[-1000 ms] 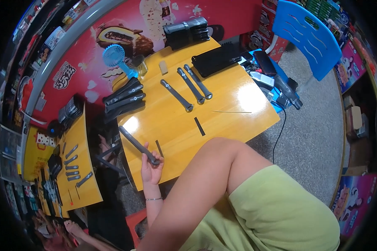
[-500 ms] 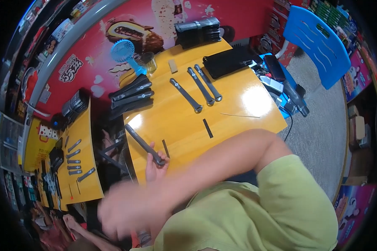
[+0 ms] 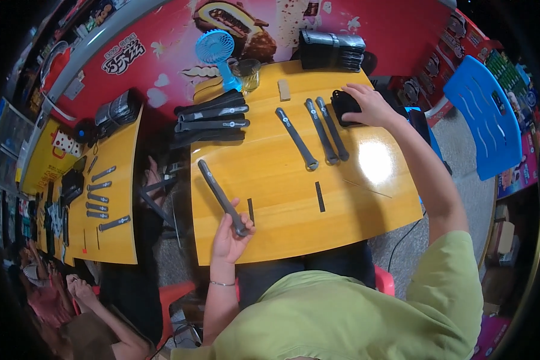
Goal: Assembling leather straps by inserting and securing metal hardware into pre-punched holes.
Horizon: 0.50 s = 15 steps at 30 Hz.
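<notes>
My left hand (image 3: pixel 233 239) is closed round the lower end of a dark grey strap (image 3: pixel 217 187), which slants up and to the left above the table's near left part. Across a pile of flat black pieces (image 3: pixel 343 107) at the table's right side lies my right hand (image 3: pixel 371 104), thumb and fingers apart. Part of the pile is hidden under that hand. Just left of it, similar grey straps (image 3: pixel 296 139) with rounded ends lie on the yellow table (image 3: pixel 270 180). Two short black strips (image 3: pixel 320 197) rest near the front edge.
Fanned black straps (image 3: pixel 213 123) lie at the table's left edge. A blue fan (image 3: pixel 217 51), a glass (image 3: pixel 249 73) and a strapped black bundle (image 3: pixel 332 51) stand at the back. A blue chair (image 3: pixel 486 117) is to the right. Other people's hands (image 3: pixel 81 291) show at lower left.
My right arm has swung from the lower left, where it was blurred, across to the black pile at right. My left hand still holds the strap. The whole view has shifted.
</notes>
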Tool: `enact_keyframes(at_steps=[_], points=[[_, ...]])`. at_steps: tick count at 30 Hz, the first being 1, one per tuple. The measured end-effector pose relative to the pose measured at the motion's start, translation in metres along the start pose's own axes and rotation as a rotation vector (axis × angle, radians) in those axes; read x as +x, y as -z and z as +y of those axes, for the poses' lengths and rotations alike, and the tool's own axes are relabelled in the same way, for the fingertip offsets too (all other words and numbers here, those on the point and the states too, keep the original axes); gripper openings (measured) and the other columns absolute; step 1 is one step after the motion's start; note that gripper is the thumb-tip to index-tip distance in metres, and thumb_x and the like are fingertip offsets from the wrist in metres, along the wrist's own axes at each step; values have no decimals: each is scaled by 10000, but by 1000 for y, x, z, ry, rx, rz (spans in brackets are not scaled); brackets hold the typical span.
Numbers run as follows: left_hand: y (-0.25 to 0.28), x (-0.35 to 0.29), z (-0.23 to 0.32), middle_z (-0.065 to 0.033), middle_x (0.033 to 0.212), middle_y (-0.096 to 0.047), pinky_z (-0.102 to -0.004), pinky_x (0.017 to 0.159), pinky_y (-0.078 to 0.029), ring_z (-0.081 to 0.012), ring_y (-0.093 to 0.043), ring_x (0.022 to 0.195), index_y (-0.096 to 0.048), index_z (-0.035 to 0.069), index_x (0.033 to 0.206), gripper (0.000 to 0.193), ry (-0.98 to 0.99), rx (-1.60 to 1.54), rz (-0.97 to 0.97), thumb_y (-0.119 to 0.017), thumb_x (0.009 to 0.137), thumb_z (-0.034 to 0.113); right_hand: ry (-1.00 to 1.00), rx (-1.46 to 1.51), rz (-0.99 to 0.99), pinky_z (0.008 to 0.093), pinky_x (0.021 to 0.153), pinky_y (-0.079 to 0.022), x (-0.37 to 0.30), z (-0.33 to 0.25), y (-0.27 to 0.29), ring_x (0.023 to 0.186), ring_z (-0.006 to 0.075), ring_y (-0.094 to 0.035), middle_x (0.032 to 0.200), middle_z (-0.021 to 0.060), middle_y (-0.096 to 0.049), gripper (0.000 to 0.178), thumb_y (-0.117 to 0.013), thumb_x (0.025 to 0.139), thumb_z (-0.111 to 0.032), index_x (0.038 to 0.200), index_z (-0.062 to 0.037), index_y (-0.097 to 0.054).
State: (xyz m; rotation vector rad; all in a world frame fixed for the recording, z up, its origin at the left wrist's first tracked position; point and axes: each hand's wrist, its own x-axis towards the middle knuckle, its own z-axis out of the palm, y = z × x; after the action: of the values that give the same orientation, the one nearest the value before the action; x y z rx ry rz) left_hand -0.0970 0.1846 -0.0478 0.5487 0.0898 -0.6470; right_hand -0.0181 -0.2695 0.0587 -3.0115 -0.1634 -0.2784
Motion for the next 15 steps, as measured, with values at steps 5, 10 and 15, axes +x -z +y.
enact_keyframes(at_steps=[5, 10, 15], points=[[2, 1, -1, -82, 900, -516, -339, 777, -471, -200, -538, 852, -364, 136, 1360, 406, 13, 8, -9, -411, 990, 297, -52, -16, 32, 412, 1065, -303, 19, 22, -31, 1282, 281, -395, 1356, 131, -454, 472, -482, 941, -347, 1327, -79, -437], [1, 1, -1, -78, 885, -515, -348, 770, -471, -202, -535, 848, -363, 132, 1361, 417, 18, -18, 18, -421, 985, 303, -44, -2, 29, 403, 1069, -283, 19, 22, -48, 1264, 261, -416, 1323, 112, -488, 419, -454, 953, -319, 1314, -106, -458], [2, 3, -2, -76, 872, -513, -351, 770, -473, -206, -538, 843, -365, 128, 1361, 428, 14, -24, -4, -436, 979, 309, -35, -25, 93, 406, 1066, -277, 16, 25, -59, 1263, 244, -415, 1323, 98, -490, 411, -431, 956, -332, 1312, -130, -465]])
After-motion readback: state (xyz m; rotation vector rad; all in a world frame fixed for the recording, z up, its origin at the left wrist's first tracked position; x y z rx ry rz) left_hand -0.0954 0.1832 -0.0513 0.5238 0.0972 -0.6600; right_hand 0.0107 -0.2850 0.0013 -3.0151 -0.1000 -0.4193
